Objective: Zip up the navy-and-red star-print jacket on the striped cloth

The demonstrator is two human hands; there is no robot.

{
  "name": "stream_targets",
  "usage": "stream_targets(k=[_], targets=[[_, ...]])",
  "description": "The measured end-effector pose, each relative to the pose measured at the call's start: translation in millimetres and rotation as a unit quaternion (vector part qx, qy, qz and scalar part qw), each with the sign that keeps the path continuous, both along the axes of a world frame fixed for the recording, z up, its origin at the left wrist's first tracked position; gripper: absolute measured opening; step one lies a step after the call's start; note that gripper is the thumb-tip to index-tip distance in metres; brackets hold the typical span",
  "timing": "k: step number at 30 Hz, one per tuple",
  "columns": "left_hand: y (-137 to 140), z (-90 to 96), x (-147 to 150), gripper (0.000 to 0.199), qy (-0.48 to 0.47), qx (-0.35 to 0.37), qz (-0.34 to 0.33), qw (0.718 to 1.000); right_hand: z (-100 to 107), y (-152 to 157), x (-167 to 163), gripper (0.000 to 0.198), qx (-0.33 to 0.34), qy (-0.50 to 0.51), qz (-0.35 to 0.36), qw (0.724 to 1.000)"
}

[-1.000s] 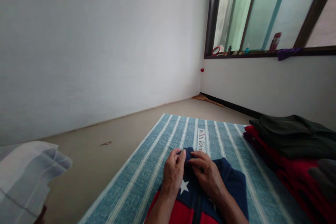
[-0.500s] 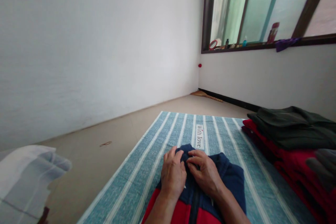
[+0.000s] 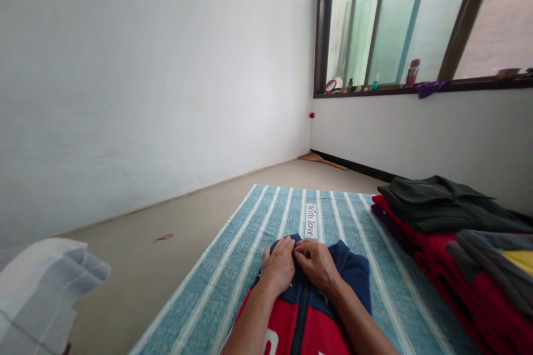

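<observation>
A navy and red jacket point(image 3: 353, 272) with a dark zip down its middle lies front up before me, its collar pointing away. My left hand point(image 3: 280, 267) is over the left side of the collar, its fingers together and bent down onto the fabric. Beside it my right hand point(image 3: 317, 266) pinches the collar edge near the top of the zip, thumb against fingers. The two hands almost touch. My forearms cover part of the jacket's front, and its lower end is out of view. Under it is a teal striped cloth point(image 3: 225, 272) with a "With love" label point(image 3: 311, 221).
On the right stands a pile of folded clothes, with a dark green garment point(image 3: 441, 205) above red ones point(image 3: 474, 299) and a grey and yellow piece point(image 3: 495, 255). Sheer white fabric point(image 3: 45, 288) hangs at the left. A broom point(image 3: 322, 160) lies by the far corner.
My left hand has turned and flattened over the collar, closer to my right hand. My right hand keeps its pinch. The view has shifted slightly, showing more of the clothes pile and the jacket's red front.
</observation>
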State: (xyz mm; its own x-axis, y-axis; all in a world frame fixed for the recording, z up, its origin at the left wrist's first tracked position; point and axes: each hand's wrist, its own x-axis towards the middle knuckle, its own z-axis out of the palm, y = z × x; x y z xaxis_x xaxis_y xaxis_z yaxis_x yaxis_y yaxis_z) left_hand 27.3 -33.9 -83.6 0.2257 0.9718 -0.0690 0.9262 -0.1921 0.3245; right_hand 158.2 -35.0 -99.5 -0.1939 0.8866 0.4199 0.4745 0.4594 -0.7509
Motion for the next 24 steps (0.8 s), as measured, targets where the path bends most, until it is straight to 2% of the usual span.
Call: stream_targets(k=[6, 10, 13, 18, 24], targets=[[3, 4.1, -1, 0.051, -0.018, 0.043, 0.012, 0.999, 12, 1, 5, 0.021, 0.014, 0.015, -0.024, 0.999], [-1, 15.0, -1, 0.047, -0.015, 0.069, 0.011, 0.997, 24, -8, 22, 0.023, 0.03, 0.032, -0.071, 0.997], [-8, 22.8, 0, 0.045, -0.015, 0.084, -0.002, 0.996, 25, -22, 38, 0.026, 0.031, 0.03, -0.118, 0.992], [-32, 29.9, 5, 0.039, 0.007, 0.093, -0.068, 0.993, 10, -60, 48, 0.034, 0.016, -0.005, -0.159, 0.987], [-49, 14.5, 10, 0.044, 0.016, 0.051, -0.074, 0.996, -11, -86, 35, 0.043, -0.02, -0.126, -0.153, 0.98]])
